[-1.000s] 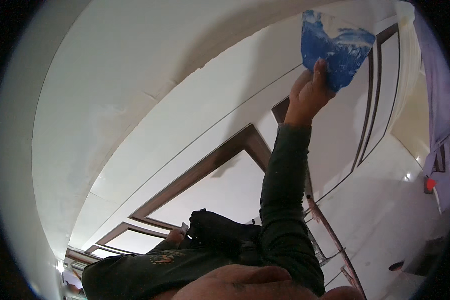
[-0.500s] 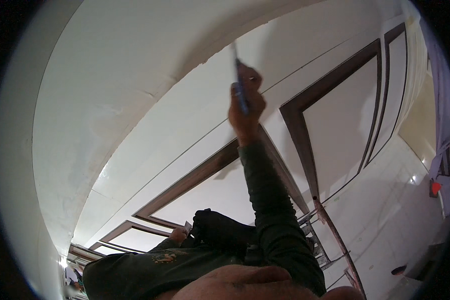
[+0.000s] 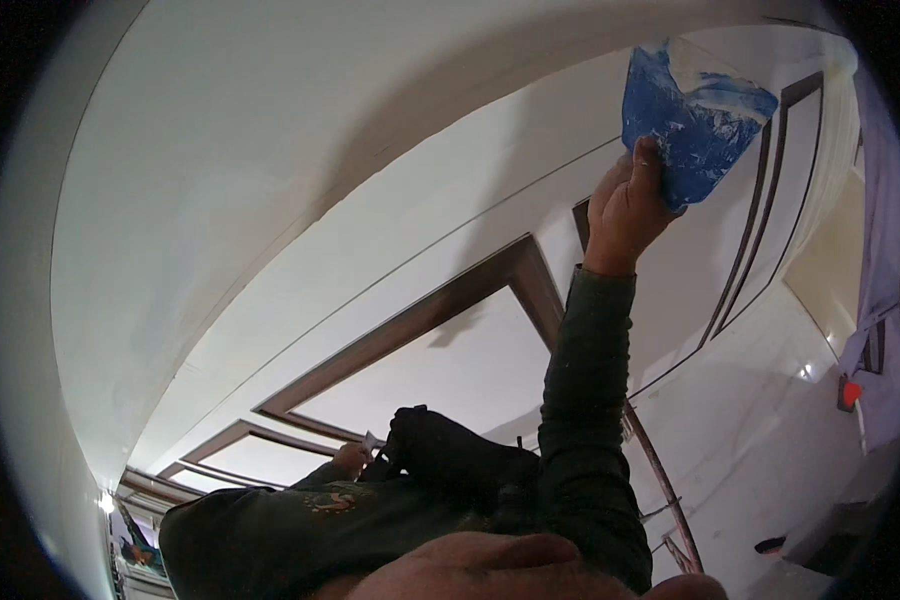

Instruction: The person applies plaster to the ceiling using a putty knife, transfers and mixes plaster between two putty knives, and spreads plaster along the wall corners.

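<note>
Raised high at the upper right, my right hand [image 3: 628, 212] is closed around a blue putty spreader [image 3: 698, 140], its thumb flat on the face. White smears streak the broad blade, which is held out over a pale panelled wall [image 3: 530, 150]. Low at the left, beyond my dark clothing, my left hand [image 3: 349, 460] is closed on a small pale, flat-looking thing [image 3: 371, 441]; most of it is hidden, so its kind is unclear. A seam with a slightly rough edge [image 3: 300, 222] curves along the pale surface, left of my raised arm.
Dark brown frame moulding [image 3: 515, 262] edges the wall panels. A black bag-like thing [image 3: 450, 455] lies against my body. To the lower right stands a rusty pole [image 3: 660, 470], above a shiny pale floor [image 3: 750, 440]. Purple cloth [image 3: 885, 230] hangs at the far right.
My right hand has swung rightward from the seam, and the spreader has turned from edge-on to show its broad blue face. My left hand stays low, nearly in place.
</note>
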A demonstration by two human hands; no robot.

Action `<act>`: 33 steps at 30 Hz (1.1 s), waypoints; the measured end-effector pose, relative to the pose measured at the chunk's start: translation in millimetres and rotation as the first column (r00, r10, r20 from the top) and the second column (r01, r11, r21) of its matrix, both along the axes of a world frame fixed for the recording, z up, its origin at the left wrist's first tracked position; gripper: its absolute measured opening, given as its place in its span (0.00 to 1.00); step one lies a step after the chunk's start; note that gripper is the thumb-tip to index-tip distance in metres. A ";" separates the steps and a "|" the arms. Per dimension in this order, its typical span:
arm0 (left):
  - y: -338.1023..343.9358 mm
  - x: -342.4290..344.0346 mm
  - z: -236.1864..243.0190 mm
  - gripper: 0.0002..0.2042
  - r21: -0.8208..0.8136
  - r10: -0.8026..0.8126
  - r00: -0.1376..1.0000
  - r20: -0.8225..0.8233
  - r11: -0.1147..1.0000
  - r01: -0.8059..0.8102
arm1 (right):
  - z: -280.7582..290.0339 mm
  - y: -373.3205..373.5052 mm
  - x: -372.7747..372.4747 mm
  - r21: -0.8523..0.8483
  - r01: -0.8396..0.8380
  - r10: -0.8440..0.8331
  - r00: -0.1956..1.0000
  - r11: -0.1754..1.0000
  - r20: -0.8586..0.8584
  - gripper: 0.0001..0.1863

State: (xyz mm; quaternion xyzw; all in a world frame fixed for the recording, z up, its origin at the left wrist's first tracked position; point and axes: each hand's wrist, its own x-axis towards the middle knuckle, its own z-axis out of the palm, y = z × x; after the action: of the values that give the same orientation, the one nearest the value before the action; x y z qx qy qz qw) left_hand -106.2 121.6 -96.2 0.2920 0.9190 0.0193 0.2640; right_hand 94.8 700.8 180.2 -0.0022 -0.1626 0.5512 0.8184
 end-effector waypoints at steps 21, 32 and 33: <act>-11.6 -46.2 -84.9 0.04 0.047 -0.188 0.978 0.086 0.982 0.184 | -74.9 -74.0 -32.3 0.624 0.511 -0.750 0.064 0.592 0.659 0.20; 25.7 -46.7 -23.3 0.07 0.085 -0.106 0.974 0.201 0.992 0.091 | -70.5 -70.8 4.9 -0.115 -0.224 0.245 0.940 0.968 0.235 0.41; 19.1 -49.0 -25.3 0.08 0.103 -0.075 0.970 0.231 0.993 0.052 | -72.5 -74.5 0.6 -0.128 -0.244 0.268 0.935 0.961 0.232 0.41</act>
State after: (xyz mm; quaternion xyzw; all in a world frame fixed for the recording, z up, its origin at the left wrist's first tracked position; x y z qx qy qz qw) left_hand -155.3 140.7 -121.6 0.3295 0.8695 0.0895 0.3568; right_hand 95.4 626.2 107.6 -0.0894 -0.2349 0.6558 0.7119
